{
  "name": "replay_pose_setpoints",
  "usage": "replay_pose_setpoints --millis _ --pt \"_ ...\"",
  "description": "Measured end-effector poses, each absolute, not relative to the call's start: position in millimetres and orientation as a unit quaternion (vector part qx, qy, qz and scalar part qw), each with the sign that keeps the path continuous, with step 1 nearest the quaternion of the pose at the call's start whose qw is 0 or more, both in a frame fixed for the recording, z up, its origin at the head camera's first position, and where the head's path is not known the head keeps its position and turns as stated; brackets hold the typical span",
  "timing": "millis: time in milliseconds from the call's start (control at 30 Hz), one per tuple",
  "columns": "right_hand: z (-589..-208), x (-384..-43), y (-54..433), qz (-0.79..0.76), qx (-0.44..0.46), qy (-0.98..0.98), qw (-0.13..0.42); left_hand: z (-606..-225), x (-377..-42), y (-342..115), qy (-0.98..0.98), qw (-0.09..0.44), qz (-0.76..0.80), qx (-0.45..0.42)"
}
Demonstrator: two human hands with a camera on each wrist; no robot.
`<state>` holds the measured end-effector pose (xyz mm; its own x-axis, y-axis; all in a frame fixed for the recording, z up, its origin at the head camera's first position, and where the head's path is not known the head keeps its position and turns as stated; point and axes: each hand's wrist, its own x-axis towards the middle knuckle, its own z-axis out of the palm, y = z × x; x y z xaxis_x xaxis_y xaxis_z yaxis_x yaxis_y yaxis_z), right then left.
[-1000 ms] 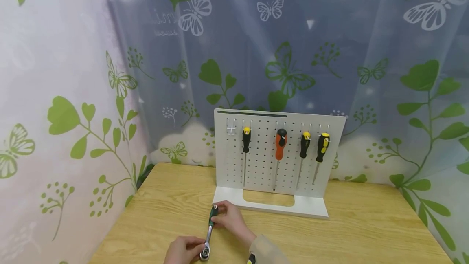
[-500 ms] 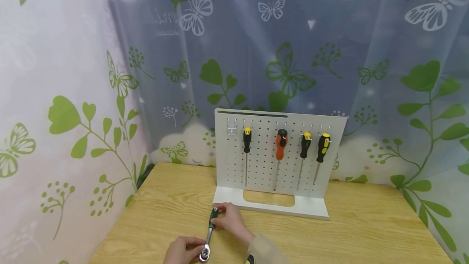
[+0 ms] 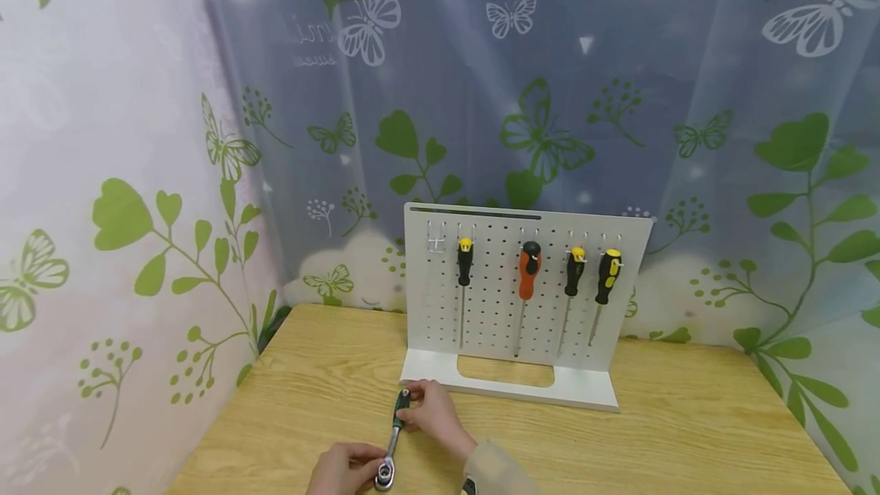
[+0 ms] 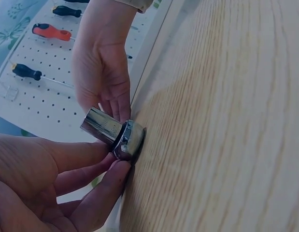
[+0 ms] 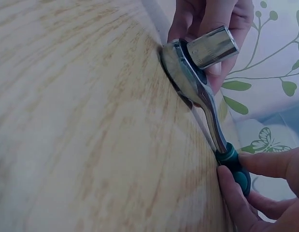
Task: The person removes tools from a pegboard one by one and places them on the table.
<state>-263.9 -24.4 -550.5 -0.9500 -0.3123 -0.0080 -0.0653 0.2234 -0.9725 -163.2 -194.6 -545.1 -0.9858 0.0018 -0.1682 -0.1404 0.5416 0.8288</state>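
Observation:
A ratchet wrench [image 3: 394,438] with a green and black handle lies on the wooden table, its chrome head toward the person. On that head a chrome socket [image 5: 213,47] stands with its open end up. My left hand [image 3: 346,469] pinches the head from the left side; thumb and fingers show right at the metal in the left wrist view. My right hand [image 3: 436,417] holds the green handle [image 5: 233,167] between thumb and fingers at the far end, just in front of the pegboard's base.
Behind the hands stands a white pegboard [image 3: 495,312] on a flat base. Hung on it are black-yellow screwdrivers [image 3: 464,262] and an orange screwdriver [image 3: 528,273]. A bare hook [image 3: 436,241] is at its upper left. Patterned curtains surround the wooden table [image 3: 309,373].
Both hands stay at the wrench, which lies in nearly the same place. The whole head view has shifted very slightly.

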Motion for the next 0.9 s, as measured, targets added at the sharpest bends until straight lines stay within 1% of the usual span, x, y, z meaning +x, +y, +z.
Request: replay_pose_setpoints --millis 300,567,900 --pt "-552 -264 -24 -0.613 -0.121 0.773 0.109 -546 -164 -194 0.873 0.083 0.478 -0.048" --pt "-554 -263 -22 -0.627 -0.131 0.761 0.098 -546 -164 -193 0.877 0.07 0.473 -0.046" --pt "-552 -261 -14 -0.635 -0.119 0.757 0.103 -543 -164 -191 0.882 0.076 0.459 -0.077"
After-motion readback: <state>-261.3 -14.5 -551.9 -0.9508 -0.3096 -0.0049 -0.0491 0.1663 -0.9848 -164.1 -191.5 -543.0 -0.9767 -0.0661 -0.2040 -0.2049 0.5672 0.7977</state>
